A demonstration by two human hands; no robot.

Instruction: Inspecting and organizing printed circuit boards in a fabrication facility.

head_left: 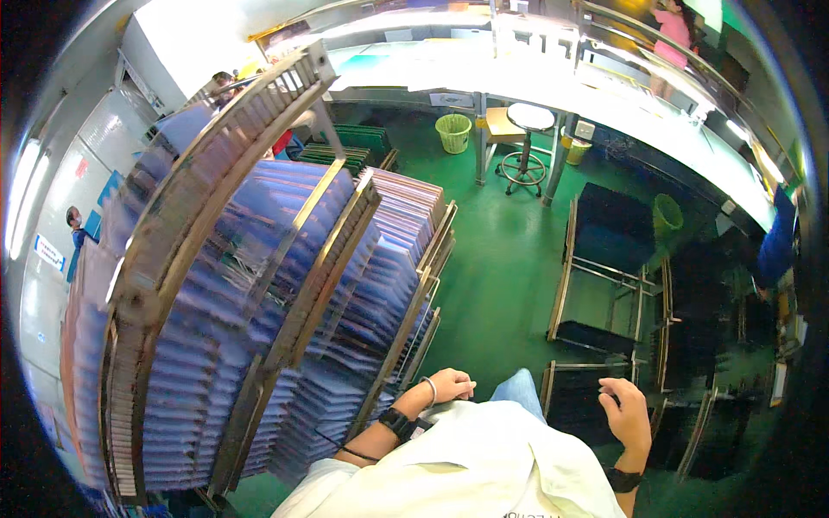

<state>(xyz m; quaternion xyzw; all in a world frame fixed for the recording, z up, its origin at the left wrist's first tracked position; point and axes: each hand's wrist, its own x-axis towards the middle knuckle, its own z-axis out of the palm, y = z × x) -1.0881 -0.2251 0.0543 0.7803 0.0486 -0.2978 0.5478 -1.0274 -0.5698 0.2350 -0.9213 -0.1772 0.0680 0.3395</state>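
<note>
My left hand (452, 385) is in front of my body, its fingers curled in and nothing seen in them. A bracelet and a black wristband (398, 425) are on that wrist. Closest to this hand is a tall rack (289, 345) holding several rows of thin bluish panels (186, 406). To the right, my right hand (628, 414) hangs in the air, thumb and fingers apart and loosely bent, holding nothing. A dark band (623, 480) circles its wrist. Low metal-framed racks (553, 324) with dark panels (609, 220) stand beyond it.
Green floor (484, 259) runs ahead between the racks. A round stool (530, 117), a green basket (453, 134) and a long lit workbench (406, 76) are at the back. Other people are visible: one in pink (673, 34), one at far left (78, 229), another behind the rack.
</note>
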